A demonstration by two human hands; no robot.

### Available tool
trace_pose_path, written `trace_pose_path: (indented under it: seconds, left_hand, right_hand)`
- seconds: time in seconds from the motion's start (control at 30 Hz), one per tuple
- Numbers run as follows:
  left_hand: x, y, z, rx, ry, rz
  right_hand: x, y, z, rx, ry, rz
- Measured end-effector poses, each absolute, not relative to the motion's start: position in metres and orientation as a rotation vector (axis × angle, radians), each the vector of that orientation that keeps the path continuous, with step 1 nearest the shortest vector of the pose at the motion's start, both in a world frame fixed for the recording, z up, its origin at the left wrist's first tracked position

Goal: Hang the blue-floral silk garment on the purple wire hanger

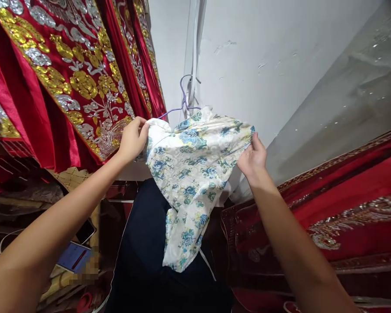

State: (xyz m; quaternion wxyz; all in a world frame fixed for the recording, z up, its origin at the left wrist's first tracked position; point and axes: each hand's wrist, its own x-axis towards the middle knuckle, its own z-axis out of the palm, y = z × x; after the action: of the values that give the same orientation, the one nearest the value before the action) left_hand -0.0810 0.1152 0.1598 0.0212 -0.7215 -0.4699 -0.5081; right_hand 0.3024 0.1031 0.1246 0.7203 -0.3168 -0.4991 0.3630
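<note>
A white garment [192,174] with blue and green roses hangs in front of me, its lower part narrowing and drooping over my dark-trousered lap. The purple wire hanger [183,93] shows above its top edge, hook up, by the wall. My left hand [134,138] is closed on the garment's upper left corner, thumb and fingers pinching the cloth. At the upper right corner my right hand [254,155] grips the fabric edge between thumb and fingers. The cloth is stretched between both hands. Most of the hanger's lower part is hidden by the garment.
Red cloth [84,82] with gold and silver sequins hangs at the left. A white wall [247,56] stands ahead, with a pale vertical strip [193,39]. Red embroidered fabric [361,208] and clear plastic sheeting [355,95] lie at the right. A phone [73,257] rests lower left.
</note>
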Motion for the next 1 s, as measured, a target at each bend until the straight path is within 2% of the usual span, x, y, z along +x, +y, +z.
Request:
trace_pose_path:
  seconds: [0.2,0.37,0.5,0.57,0.63,0.7,0.8,0.87,0.93,1.0]
  left_hand:
    - [-0.072,0.119,0.17,-2.151,-1.586,-1.753]
    - [-0.064,0.124,0.171,-2.196,-1.566,-1.683]
    - [-0.062,0.124,0.168,-2.232,-1.534,-1.76]
    - [-0.06,0.12,0.164,-2.339,-1.512,-1.894]
    - [-0.055,0.112,0.16,-2.468,-1.455,-2.03]
    - [-0.044,0.102,0.157,-2.571,-1.389,-2.14]
    - [-0.013,0.081,0.162,-2.765,-1.286,-2.349]
    - [0.01,0.067,0.171,-2.975,-1.159,-2.49]
    - [0.027,0.057,0.183,-3.199,-0.955,-2.512]
    - [0.032,0.055,0.193,-3.36,-0.767,-2.358]
  right_hand:
    - [0.293,0.1,0.195,-0.936,-1.304,0.647]
    - [0.26,0.078,0.213,-0.965,-1.557,0.508]
    - [0.252,0.058,0.214,-0.874,-1.724,0.747]
    - [0.254,0.05,0.209,-0.796,-1.892,0.963]
    - [0.254,0.046,0.195,-0.784,-2.071,1.031]
    - [0.248,0.047,0.172,-0.877,-2.199,0.813]
    - [0.231,0.052,0.135,-0.993,-2.287,0.233]
    - [0.22,0.054,0.117,-0.976,-2.3,-0.04]
    - [0.215,0.054,0.111,-0.933,-2.249,-0.147]
    - [0.221,0.05,0.116,-0.956,-2.152,-0.162]
